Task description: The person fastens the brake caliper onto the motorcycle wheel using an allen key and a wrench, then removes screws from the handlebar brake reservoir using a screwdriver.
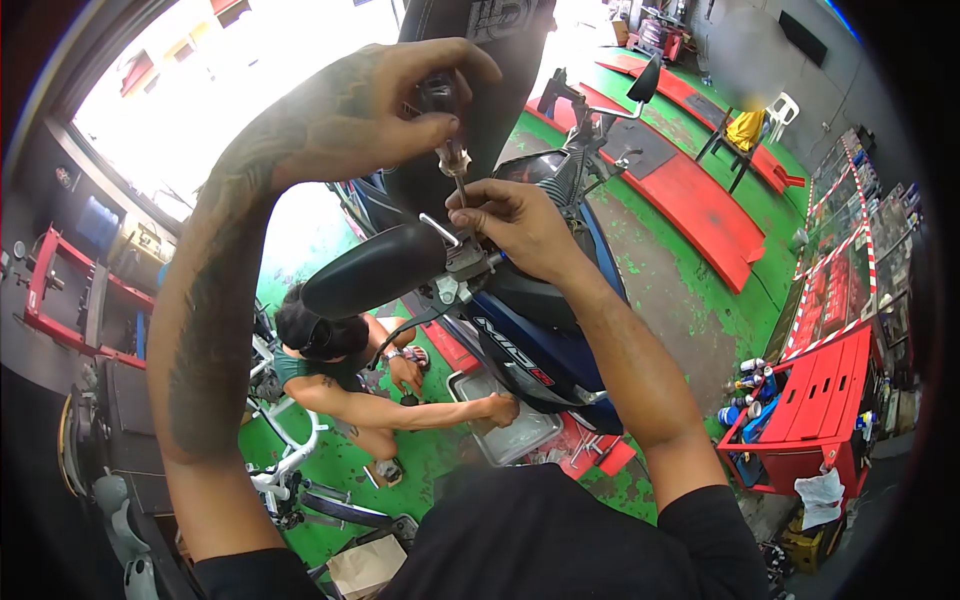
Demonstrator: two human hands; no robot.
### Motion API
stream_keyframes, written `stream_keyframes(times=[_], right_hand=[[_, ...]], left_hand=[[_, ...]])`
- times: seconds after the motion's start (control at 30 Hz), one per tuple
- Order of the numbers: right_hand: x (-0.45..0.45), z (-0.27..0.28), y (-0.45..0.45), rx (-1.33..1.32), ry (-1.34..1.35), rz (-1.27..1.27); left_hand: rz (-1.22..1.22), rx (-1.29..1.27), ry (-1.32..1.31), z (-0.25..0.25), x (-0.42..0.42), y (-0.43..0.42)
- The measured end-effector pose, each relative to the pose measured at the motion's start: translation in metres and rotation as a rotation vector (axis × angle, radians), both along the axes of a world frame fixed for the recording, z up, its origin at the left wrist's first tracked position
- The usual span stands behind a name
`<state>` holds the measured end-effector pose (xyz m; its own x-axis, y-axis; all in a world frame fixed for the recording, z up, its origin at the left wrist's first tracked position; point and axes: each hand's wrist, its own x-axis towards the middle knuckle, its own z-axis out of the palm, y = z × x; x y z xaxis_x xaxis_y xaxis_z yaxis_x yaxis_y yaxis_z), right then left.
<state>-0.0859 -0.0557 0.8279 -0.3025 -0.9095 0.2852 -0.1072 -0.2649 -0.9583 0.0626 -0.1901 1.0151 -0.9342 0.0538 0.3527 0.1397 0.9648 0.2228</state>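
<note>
My left hand [405, 100] is raised, its fingers curled around the dark handle of a screwdriver [453, 158] that points downward. The fingers of my right hand [525, 232] pinch together at the lower shaft, where its tip is hidden. Both hands are over a metal bracket [466, 262] on a dark blue scooter [520, 350]. A thin silver rod [438, 229] slants beside my right fingertips. Left of the bracket lies a black, rounded, oblong part [375, 270]. Behind my hands rises a large black panel [505, 75], perhaps the lifted seat.
A co-worker [330, 370] crouches at lower left, one hand [503, 408] at the scooter's lower side above a grey tray [530, 440]. A red tool cabinet [800, 400] stands right, red ramps [690, 205] lie behind, and a white frame [295, 440] is at lower left.
</note>
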Motion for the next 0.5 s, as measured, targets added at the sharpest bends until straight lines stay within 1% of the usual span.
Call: stream_keyframes(times=[0.03,0.1,0.13,0.2,0.23,0.37,0.43,0.5], right_hand=[[0.002,0.002,0.006,0.012,0.101,-0.096],[0.017,0.007,0.028,0.038,0.304,-0.288],[0.028,-0.002,0.035,0.022,0.380,-0.375],[0.048,-0.032,0.045,-0.005,0.531,-0.550],[0.056,-0.042,0.042,-0.027,0.546,-0.595],[0.081,-0.072,0.013,-0.068,0.559,-0.758],[0.082,-0.078,0.002,-0.077,0.604,-0.847],[0.086,-0.075,0.000,-0.072,0.562,-0.870]], left_hand=[[0.002,0.075,-0.036,-0.001,0.000,-0.002],[0.046,0.051,0.036,-0.009,0.002,-0.006],[0.070,0.041,0.076,-0.012,0.004,-0.007],[0.126,0.062,0.075,-0.012,0.008,-0.002],[0.152,0.072,0.069,-0.012,0.008,0.000],[0.124,0.024,0.141,-0.021,0.006,-0.006],[0.089,0.030,0.166,-0.022,0.007,-0.008],[0.066,0.055,0.169,-0.022,0.008,-0.011]])
